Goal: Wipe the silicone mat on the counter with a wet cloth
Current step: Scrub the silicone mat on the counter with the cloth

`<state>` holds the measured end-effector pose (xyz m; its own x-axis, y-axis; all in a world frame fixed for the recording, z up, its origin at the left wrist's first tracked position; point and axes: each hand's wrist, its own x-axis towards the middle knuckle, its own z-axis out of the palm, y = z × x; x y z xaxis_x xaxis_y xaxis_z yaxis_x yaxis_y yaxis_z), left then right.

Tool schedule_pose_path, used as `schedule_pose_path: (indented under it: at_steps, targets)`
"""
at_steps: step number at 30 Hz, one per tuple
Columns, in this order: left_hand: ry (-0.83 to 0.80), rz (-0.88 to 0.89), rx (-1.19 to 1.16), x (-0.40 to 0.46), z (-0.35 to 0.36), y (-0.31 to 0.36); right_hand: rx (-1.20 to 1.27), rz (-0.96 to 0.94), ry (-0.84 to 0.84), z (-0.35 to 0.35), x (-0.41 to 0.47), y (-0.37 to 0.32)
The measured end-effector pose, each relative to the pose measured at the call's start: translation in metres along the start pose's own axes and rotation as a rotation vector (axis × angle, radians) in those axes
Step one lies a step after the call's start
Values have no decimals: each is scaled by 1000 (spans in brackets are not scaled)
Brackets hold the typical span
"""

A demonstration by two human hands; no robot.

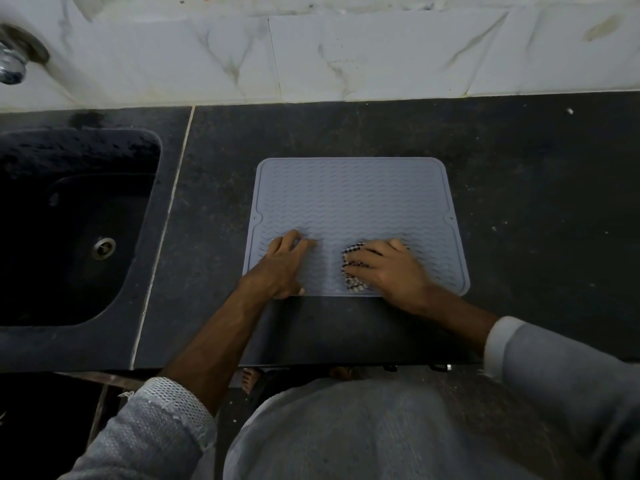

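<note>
Right hand [388,271] pressing checked cloth [353,284] on grey mat [349,199], left hand [285,263] flat

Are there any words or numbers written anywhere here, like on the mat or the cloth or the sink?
None: no words, numbers or labels can be read in this view.
silicone mat: only wavy raised ridges, no print.
cloth under the right hand: a checked pattern, no letters.
left hand: rests flat on the mat, nothing written near it.
sink, counter and wall tiles: plain, no signs.
</note>
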<state>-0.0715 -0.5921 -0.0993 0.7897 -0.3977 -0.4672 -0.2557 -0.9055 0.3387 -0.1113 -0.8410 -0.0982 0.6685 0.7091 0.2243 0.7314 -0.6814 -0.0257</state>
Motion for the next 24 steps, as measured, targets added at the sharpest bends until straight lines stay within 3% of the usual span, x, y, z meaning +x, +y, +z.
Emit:
schedule_pose_path:
  at_steps: [6, 15, 20, 24]
  targets:
    - [2, -2, -22, -1, 3, -3, 1, -48, -52, -7, -24, 17]
    - [17, 34, -78, -5, 1, -2, 7, 97, -114, -17, -59, 35]
    - [133, 159, -148, -5, 10, 34, 56, 173, -97, -22, -59, 30]
    - [131, 204, -68, 15, 20, 76, 80, 190, -71, -22, -50, 24]
